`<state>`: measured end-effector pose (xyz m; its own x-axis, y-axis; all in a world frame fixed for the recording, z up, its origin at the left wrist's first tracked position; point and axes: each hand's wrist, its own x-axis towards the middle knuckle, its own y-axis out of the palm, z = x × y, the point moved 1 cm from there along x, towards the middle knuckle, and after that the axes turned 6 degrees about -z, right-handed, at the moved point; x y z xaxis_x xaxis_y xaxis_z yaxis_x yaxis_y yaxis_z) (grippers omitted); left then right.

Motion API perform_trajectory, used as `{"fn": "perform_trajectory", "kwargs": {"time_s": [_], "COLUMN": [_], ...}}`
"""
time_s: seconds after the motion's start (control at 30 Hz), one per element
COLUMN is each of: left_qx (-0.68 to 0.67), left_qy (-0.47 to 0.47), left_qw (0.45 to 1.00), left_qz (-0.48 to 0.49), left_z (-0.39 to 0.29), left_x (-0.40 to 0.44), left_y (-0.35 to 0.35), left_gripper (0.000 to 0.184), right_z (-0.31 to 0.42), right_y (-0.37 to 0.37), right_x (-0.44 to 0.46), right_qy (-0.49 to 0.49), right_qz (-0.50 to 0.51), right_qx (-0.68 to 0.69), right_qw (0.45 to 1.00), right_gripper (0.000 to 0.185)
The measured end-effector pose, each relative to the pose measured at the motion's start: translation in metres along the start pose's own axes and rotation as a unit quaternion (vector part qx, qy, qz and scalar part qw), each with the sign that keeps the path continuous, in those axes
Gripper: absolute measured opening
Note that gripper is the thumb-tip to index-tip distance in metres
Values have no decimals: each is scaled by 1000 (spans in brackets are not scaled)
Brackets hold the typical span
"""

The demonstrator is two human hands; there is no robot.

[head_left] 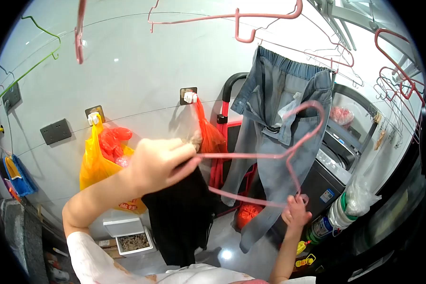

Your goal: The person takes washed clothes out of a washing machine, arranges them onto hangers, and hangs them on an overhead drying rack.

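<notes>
A pink hanger (251, 155) is held sideways between my two hands, its hook toward the upper right. My left hand (163, 163) is closed round one end of it, with black clothing (182, 217) hanging just below. Whether that hand also grips the black cloth is hidden. My right hand (297, 211) is closed on the hanger's lower right part. Behind the hanger, grey-blue jeans (279, 123) hang by the waistband.
Yellow (92, 163) and red (207, 128) bags hang on wall hooks. A washing machine (331, 163) stands right, beside a red-framed item (221, 142). Pink hangers (199, 20) hang overhead. A white box (132, 235) and a red bundle (249, 214) are low down.
</notes>
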<state>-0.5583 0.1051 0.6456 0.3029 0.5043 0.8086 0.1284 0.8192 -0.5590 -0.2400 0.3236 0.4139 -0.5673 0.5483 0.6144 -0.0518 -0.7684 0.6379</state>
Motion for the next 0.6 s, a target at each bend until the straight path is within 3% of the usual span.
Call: {"fn": "perform_trajectory", "kwargs": {"time_s": [0.03,0.1,0.17,0.23,0.27,0.33,0.43,0.5,0.57,0.6], "left_qx": [1,-63,-52,-43,-25,24,16,19,18,12], "left_qy": [2,-18,-25,-6,-5,-8,-17,-20,-8,-7], "left_qw": [1000,996,995,993,994,995,991,991,991,991], "left_qz": [-27,-67,-83,-111,-111,-99,-134,-134,-136,-130], "left_z": [3,10,9,9,9,12,20,23,26,27], "left_x": [5,16,27,39,44,50,56,56,54,54], "left_y": [-3,-11,-20,-20,-21,-25,-30,-33,-34,-34], "left_gripper": [10,6,6,6,5,5,5,5,5,6], "right_z": [-12,-46,-74,-92,-96,-110,-121,-115,-109,-110], "right_y": [-4,2,43,95,112,122,130,152,158,159], "right_x": [4,18,37,61,72,87,93,106,123,127], "right_qy": [3,35,150,155,134,2,-103,-125,-109,-98], "right_qz": [-62,-69,-44,48,101,221,93,28,67,39], "right_qx": [35,9,-194,-346,-474,-606,-569,-578,-671,-646], "right_qw": [997,997,969,924,864,764,811,806,731,756], "right_gripper": [64,72,71,63,63,54,51,57,62,57]}}
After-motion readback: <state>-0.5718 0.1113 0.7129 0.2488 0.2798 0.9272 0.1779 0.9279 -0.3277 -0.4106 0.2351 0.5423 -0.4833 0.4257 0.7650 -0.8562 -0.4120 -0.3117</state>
